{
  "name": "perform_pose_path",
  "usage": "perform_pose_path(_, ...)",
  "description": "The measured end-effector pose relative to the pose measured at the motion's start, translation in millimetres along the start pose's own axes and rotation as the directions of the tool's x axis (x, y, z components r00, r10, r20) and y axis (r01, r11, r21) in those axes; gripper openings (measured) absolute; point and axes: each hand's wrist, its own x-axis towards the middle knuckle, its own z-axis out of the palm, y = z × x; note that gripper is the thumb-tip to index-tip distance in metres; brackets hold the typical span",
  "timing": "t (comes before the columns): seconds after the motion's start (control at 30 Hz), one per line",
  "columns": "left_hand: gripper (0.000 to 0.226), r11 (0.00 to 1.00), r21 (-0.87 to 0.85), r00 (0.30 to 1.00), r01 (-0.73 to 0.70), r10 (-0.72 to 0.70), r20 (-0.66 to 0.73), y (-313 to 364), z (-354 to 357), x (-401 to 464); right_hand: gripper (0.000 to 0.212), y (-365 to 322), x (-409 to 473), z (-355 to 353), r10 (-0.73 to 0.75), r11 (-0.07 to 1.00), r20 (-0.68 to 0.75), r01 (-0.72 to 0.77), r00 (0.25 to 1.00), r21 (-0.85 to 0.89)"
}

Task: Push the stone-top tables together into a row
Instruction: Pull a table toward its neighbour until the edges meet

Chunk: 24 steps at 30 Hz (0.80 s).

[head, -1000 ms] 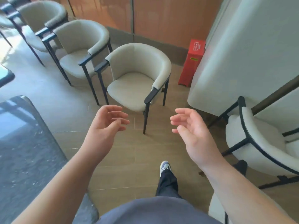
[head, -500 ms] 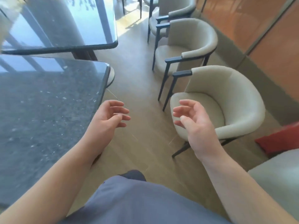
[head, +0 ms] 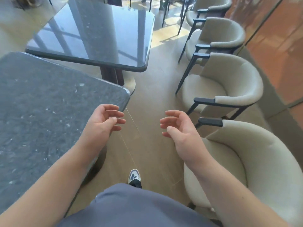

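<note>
Two stone-top tables are standing on the wood floor. The near table (head: 41, 115) is sitting at the left. Its top is dark grey stone with little white specks, and it has a rounded corner. It is looking dull, not shiny. The far table (head: 98, 35) is standing just past it. Its top is dark too, but it is shining like a mirror and showing bright window shapes. It is resting on a dark post with a round pale foot. The two tops are not lining up; the far one is turning a bit, and a thin gap is showing between them.
</note>
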Motion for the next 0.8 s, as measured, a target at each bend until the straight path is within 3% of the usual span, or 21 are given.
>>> perform_pose_path(0.33,0.031,0.999,0.039,0.995,0.003,0.0,-0.099,29,10,159,0.034,-27,186,-14,0.015,0.996,0.139,-0.002,0.99,-0.087)
perform_pose_path(0.5,0.028,0.999,-0.002,0.965,0.038,-0.037,-0.258,17,27,220,0.037,-22,292,-33,0.04,0.995,0.287,-0.011,0.957,-0.101)
perform_pose_path(0.6,0.027,0.997,-0.062,0.91,0.055,-0.076,-0.408,10,43,256,0.04,-19,361,-32,0.077,0.981,0.423,0.007,0.903,-0.195)
perform_pose_path(0.8,0.03,0.941,-0.28,0.725,0.188,-0.326,-0.607,-25,83,272,0.038,-16,466,-12,0.229,0.912,0.645,0.072,0.729,-0.405)
